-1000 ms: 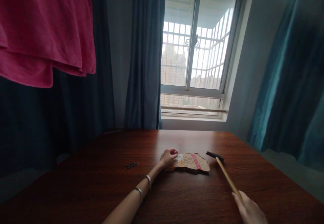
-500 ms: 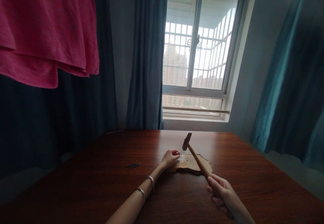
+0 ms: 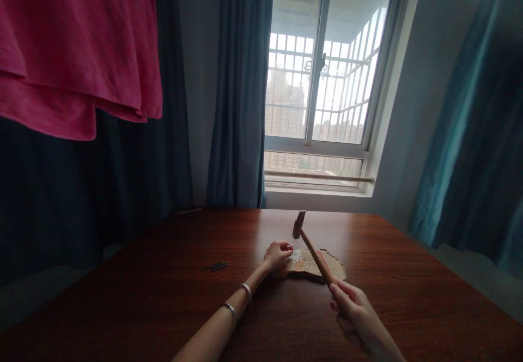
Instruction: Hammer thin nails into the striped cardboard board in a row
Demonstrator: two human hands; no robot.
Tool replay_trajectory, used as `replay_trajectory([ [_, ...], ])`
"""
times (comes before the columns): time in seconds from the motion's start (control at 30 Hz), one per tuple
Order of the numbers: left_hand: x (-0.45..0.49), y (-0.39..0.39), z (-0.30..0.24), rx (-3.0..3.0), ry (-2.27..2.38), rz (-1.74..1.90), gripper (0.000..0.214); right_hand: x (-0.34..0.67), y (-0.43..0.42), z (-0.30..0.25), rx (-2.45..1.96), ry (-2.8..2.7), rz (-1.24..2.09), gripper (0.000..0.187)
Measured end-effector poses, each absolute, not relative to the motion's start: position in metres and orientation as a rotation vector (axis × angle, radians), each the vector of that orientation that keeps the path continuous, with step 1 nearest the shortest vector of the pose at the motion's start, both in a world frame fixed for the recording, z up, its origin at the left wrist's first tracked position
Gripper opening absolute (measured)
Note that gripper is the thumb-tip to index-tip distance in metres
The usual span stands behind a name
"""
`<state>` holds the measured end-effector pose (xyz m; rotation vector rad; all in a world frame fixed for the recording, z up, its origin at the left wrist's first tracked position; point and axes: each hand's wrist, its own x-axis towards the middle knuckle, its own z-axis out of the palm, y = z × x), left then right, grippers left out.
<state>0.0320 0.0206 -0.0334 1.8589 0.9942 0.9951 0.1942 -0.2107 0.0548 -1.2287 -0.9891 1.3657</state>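
A hammer (image 3: 314, 253) with a wooden handle is gripped in my right hand (image 3: 352, 303), its dark head raised above the table. Under it lies a flat tan piece (image 3: 305, 264) with rough, layered edges, like cardboard, covered with many small dark marks and a reddish patch. My left hand (image 3: 279, 254) rests at its left end, thumb and fingers pinched together. Something small and pale or red shows at those fingertips, too small to name. Several thin dark rods (image 3: 218, 266), possibly nails or punches, lie to the left of my left hand.
All of this is on a glossy reddish-brown wooden table (image 3: 163, 296). Behind it are a barred window (image 3: 318, 95) and blue curtains (image 3: 239, 89). A pink towel (image 3: 81, 51) hangs at the upper left.
The hammer has shifted slightly left with my right hand, and its head stands a little more upright. My left hand stays pinched at the tan piece. The view has turned slightly.
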Motion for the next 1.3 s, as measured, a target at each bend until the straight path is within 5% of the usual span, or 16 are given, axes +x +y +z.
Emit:
replay_trajectory([
  [0.53, 0.030, -0.002, -0.008, 1.924, 1.202, 0.920, 0.019, 0.190, -0.208, 0.040, -1.233, -1.035, 1.361, 0.061],
  [1.3, 0.031, 0.016, -0.032, 1.977, 1.185, 0.941, 0.020, 0.188, -0.214, 0.040, -1.174, -1.081, 1.339, 0.051],
])
